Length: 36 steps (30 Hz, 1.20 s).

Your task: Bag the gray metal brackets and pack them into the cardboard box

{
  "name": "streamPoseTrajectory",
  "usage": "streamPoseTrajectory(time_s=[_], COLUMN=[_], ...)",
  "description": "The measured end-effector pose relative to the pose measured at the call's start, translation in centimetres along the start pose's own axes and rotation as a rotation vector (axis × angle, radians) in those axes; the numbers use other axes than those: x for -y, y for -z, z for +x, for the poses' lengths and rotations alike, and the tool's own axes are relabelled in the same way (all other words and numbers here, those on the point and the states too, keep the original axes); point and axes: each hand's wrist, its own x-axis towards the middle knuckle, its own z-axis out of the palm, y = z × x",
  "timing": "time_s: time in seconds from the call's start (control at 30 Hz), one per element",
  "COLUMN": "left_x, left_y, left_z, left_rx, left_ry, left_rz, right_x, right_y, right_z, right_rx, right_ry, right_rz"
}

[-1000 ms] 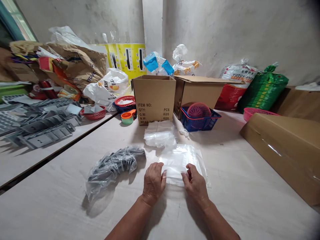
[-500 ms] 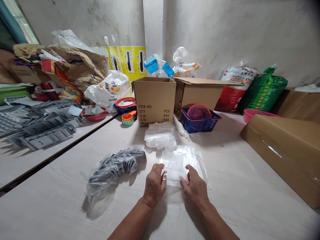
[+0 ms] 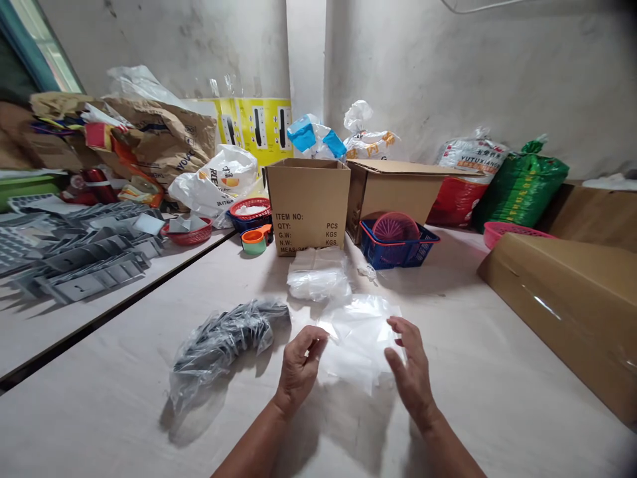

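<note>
Clear plastic bags (image 3: 355,342) lie spread on the table in front of me. My left hand (image 3: 301,362) is closed in a pinch at their left edge, thumb against fingers, with a plastic bag between them. On the other side, my right hand (image 3: 412,365) has its thumb and fingers apart, close to the bags' right edge, holding nothing. Just behind lies a folded stack of clear plastic bags (image 3: 318,275). To the left of my hands rests a filled clear bag (image 3: 223,348) of grey flat pieces.
An open carton (image 3: 311,206) stands at the back, beside a blue basket (image 3: 398,245). Orange and green tape rolls (image 3: 255,241) sit left of it. A large carton (image 3: 567,312) occupies the right. Grey pieces (image 3: 94,262) are heaped beyond the table gap at left.
My right hand has moved right and opened away from the bag. My left hand has shifted slightly left, still pinching. The top bag now lies skewed and closer to me.
</note>
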Motion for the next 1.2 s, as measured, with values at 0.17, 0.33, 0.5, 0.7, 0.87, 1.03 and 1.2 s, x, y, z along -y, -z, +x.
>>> streamPoseTrajectory(time_s=[0.17,0.33,0.5,0.7,0.87,1.03,1.2], left_x=[-0.8,-1.4,-1.9,-2.2,-1.8,-1.7,-1.6], left_y=[0.4,0.4,0.4,0.2,0.2,0.2,0.2], left_z=[0.4,0.5,0.6,0.4,0.3,0.4,0.4], left_rx=[0.085,0.176,0.265,0.311,0.316,0.301,0.299], left_ry=[-0.05,-0.106,-0.186,-0.227,-0.231,-0.209,-0.193], left_rz=[-0.093,-0.137,-0.132,-0.105,-0.084,-0.063,-0.046], right_x=[-1.0,-0.9,-0.5,-0.4,-1.0,-1.4,-1.5], right_y=[1.4,3.0,3.8,4.3,3.7,3.4,3.0], right_z=[1.4,2.5,2.7,2.4,2.1,2.2,2.2], right_rx=[-0.153,0.089,0.215,0.394,0.364,0.269,0.115], right_ry=[-0.462,-0.765,-0.68,-0.706,-0.628,-0.588,-0.602], right_rz=[0.126,0.287,0.287,0.332,0.344,0.308,0.325])
